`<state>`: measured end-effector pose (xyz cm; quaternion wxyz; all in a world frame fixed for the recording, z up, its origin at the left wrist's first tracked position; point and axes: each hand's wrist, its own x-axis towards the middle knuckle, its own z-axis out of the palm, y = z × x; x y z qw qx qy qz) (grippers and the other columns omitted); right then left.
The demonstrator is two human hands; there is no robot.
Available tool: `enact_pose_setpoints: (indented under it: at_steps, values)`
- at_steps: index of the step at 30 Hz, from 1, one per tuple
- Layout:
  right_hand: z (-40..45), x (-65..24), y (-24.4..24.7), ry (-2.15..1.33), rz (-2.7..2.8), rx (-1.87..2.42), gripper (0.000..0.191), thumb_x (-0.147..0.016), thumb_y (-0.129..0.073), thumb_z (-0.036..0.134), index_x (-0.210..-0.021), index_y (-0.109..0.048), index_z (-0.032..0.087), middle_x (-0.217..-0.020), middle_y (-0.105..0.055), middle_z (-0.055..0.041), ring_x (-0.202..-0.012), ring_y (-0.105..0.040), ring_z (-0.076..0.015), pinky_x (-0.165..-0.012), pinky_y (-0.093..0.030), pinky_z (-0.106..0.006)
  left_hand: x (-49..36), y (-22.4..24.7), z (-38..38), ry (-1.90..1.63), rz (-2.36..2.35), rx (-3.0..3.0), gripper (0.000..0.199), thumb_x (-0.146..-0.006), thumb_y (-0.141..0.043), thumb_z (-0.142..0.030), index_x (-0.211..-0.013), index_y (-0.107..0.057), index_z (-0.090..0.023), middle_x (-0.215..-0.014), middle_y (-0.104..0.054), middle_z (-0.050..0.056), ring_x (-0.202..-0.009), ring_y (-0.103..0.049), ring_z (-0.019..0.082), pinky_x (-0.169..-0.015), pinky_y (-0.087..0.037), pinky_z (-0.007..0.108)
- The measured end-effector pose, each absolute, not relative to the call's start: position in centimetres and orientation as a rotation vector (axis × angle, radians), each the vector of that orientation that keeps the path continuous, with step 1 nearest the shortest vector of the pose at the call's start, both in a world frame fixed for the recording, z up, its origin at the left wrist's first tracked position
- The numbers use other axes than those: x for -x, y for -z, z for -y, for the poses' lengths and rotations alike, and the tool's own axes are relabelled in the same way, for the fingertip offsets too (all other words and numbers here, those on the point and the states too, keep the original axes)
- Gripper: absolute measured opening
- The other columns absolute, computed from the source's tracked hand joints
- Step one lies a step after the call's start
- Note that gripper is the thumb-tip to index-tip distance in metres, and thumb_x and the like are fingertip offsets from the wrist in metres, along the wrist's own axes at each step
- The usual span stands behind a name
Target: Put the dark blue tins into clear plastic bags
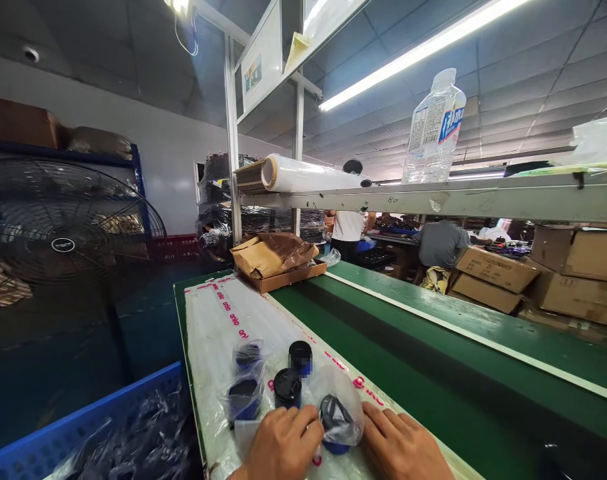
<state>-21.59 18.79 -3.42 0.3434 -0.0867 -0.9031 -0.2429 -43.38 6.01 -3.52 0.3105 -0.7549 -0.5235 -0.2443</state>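
A blue cup with a black lid [335, 415] stands partly inside a clear plastic bag [351, 390], between my two hands. My left hand [287, 440] is closed at the bag's left side, fingers curled and pressed together. At the right side, my right hand [402, 441] has its bent fingertips against the bag's edge, its thumb hidden. Just beyond my left hand are a black-lidded cup [287, 388] and a second one [300, 358], both unbagged. Further left, a bagged cup [244, 399] stands in front of another bagged cup [247, 357].
A blue crate [133, 390] of plastic-wrapped items sits at lower left. Beyond the cups, a cardboard tray [288, 277] holds brown paper. A green conveyor belt [383, 333] runs along the right. Overhead, a shelf [378, 200] carries a film roll and bottle. A fan [63, 243] stands left.
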Motion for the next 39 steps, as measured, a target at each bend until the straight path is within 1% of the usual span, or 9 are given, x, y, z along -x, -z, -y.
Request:
enact_pose_setpoints:
  at_steps: [8,11,15,20,24,28,33,36,39]
  values:
    - [-18.4,22.3,3.9,0.525,2.448,0.312,0.028,-0.082,-0.049,0.003,-0.101,-0.061,0.02,-0.099,-0.073,-0.0035,-0.069,-0.065,-0.0202,-0.062,-0.044,-0.033,43.3,4.2,-6.3,0.614,1.547,1.98,0.029,-0.075,-0.051,0.001,-0.092,-0.054,-0.023,-0.096,-0.071,-0.001,-0.069,-0.066,0.017,-0.057,-0.043,0.031]
    - [-18.3,22.0,4.4,0.54,2.489,0.31,0.022,-0.078,-0.061,0.007,-0.095,-0.063,0.02,-0.102,-0.073,-0.0038,-0.068,-0.064,-0.0215,-0.061,-0.042,-0.034,43.4,4.3,-5.7,0.496,1.551,2.052,0.028,-0.078,-0.052,0.0,-0.091,-0.054,-0.024,-0.102,-0.072,-0.002,-0.071,-0.067,0.016,-0.061,-0.045,0.029]
    - [-17.9,22.6,4.0,0.47,2.601,0.412,0.01,-0.075,-0.073,0.016,-0.082,-0.065,0.019,-0.087,-0.073,-0.004,-0.071,-0.063,-0.024,-0.058,-0.039,-0.034,43.4,4.2,-5.7,0.351,1.697,2.08,0.037,-0.072,-0.049,0.005,-0.094,-0.056,-0.024,-0.112,-0.072,0.001,-0.076,-0.07,0.018,-0.064,-0.046,0.028]
    - [-16.7,23.9,1.5,0.129,2.675,0.676,0.006,-0.076,-0.065,0.014,-0.077,-0.066,0.019,-0.082,-0.072,-0.0041,-0.075,-0.066,-0.0216,-0.063,-0.039,-0.031,42.9,2.6,-6.4,0.65,2.043,2.309,0.03,-0.07,-0.052,0.001,-0.087,-0.056,-0.023,-0.086,-0.072,-0.001,-0.076,-0.069,0.019,-0.064,-0.041,0.025]
    - [-16.8,24.4,-0.4,-0.198,2.556,1.041,0.024,-0.086,-0.046,0.013,-0.071,-0.063,0.018,-0.068,-0.071,-0.0044,-0.061,-0.064,-0.0175,-0.054,-0.034,-0.028,41.7,0.8,-7.2,1.253,2.53,2.114,0.016,-0.075,-0.051,-0.008,-0.08,-0.057,-0.022,-0.061,-0.063,-0.005,-0.06,-0.062,0.016,-0.057,-0.035,0.024]
    - [-18.1,24.1,-2.7,-0.428,2.495,1.205,0.034,-0.09,-0.038,0.015,-0.064,-0.06,0.02,-0.064,-0.07,-0.0027,-0.057,-0.061,-0.0146,-0.048,-0.03,-0.024,40.8,-1.1,-8.4,1.466,2.641,1.875,0.01,-0.07,-0.052,-0.012,-0.074,-0.057,-0.02,-0.067,-0.062,-0.003,-0.066,-0.058,0.015,-0.055,-0.032,0.023]
    - [-18.4,22.8,-5.5,-0.364,2.462,1.29,0.024,-0.084,-0.048,0.018,-0.063,-0.058,0.022,-0.064,-0.068,-0.0032,-0.059,-0.057,-0.0192,-0.054,-0.026,-0.029,40.5,-2.9,-9.0,1.505,2.641,1.804,0.016,-0.068,-0.051,-0.014,-0.077,-0.062,-0.021,-0.067,-0.063,-0.002,-0.064,-0.055,0.016,-0.056,-0.03,0.025]
    - [-17.8,22.0,-5.7,-0.363,2.473,1.284,0.024,-0.086,-0.047,0.018,-0.069,-0.064,0.023,-0.071,-0.071,-0.0027,-0.067,-0.062,-0.0221,-0.058,-0.031,-0.03,40.2,-3.1,-8.8,1.464,2.642,1.815,0.017,-0.073,-0.05,-0.016,-0.077,-0.065,-0.021,-0.064,-0.064,-0.001,-0.062,-0.055,0.017,-0.055,-0.028,0.026]
    - [-16.9,21.4,-5.3,-0.374,2.444,1.275,0.023,-0.092,-0.045,0.024,-0.088,-0.068,0.026,-0.088,-0.074,-0.0017,-0.077,-0.066,-0.0231,-0.065,-0.039,-0.032,40.1,-3.2,-8.3,1.454,2.603,1.85,0.017,-0.082,-0.052,-0.025,-0.075,-0.066,-0.02,-0.065,-0.063,-0.001,-0.062,-0.055,0.017,-0.056,-0.029,0.027]
